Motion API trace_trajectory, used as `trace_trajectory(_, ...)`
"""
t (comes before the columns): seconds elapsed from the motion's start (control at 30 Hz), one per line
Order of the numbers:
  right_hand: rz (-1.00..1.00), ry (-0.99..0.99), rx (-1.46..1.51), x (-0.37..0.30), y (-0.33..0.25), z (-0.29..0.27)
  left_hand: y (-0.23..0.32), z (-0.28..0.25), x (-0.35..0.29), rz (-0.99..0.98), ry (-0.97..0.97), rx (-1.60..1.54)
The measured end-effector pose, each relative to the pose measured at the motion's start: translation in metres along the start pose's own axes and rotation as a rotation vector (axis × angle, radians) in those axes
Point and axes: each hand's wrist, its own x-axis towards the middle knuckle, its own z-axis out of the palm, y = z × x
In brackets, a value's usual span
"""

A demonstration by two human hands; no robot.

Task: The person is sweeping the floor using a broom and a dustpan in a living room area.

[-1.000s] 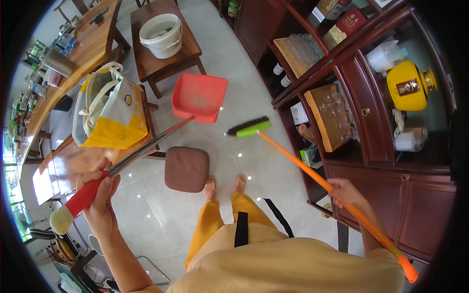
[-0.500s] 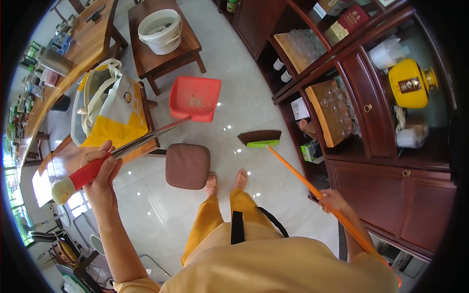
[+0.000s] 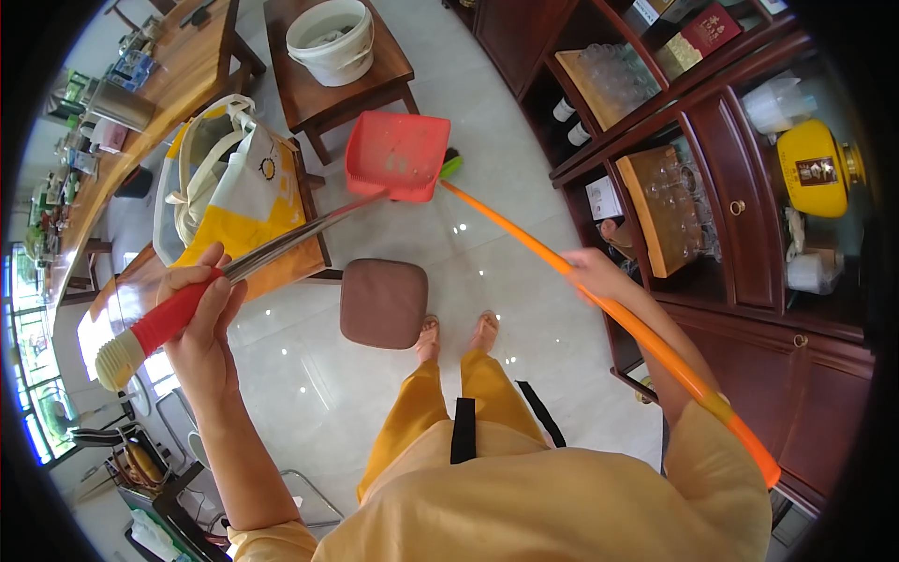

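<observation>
Left hand (image 3: 201, 314) grips the dustpan (image 3: 398, 155) handle; right hand (image 3: 595, 273) grips the broom (image 3: 524, 239). Keep the pan's lip flat on the floor, sweeping short strokes inward.

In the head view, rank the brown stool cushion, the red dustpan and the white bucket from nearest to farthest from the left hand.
Measured from the left hand:
1. Brown stool cushion, on the floor just to the hand's right, by the feet.
2. Red dustpan, further ahead and to the right, at the far end of the handle that this hand grips.
3. White bucket, farthest, on the wooden table beyond the dustpan.
</observation>
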Motion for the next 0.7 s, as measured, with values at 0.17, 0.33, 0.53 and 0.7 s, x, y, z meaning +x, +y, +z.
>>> trace_trajectory(0.17,0.053,-0.021,-0.061,0.024,0.007,0.033,-0.005,0.004,0.011,0.018,-0.031,0.015)
trace_trajectory(0.33,0.216,-0.024,0.017,-0.058,0.057,0.026,-0.032,0.0,0.026,0.057,-0.138,0.108)
trace_trajectory(0.53,0.431,0.078,0.156,-0.157,0.099,0.056,-0.086,0.017,0.05,0.148,-0.359,0.165)
trace_trajectory(0.7,0.49,0.183,0.382,-0.219,0.097,0.08,-0.123,0.043,0.081,0.071,-0.539,0.176)
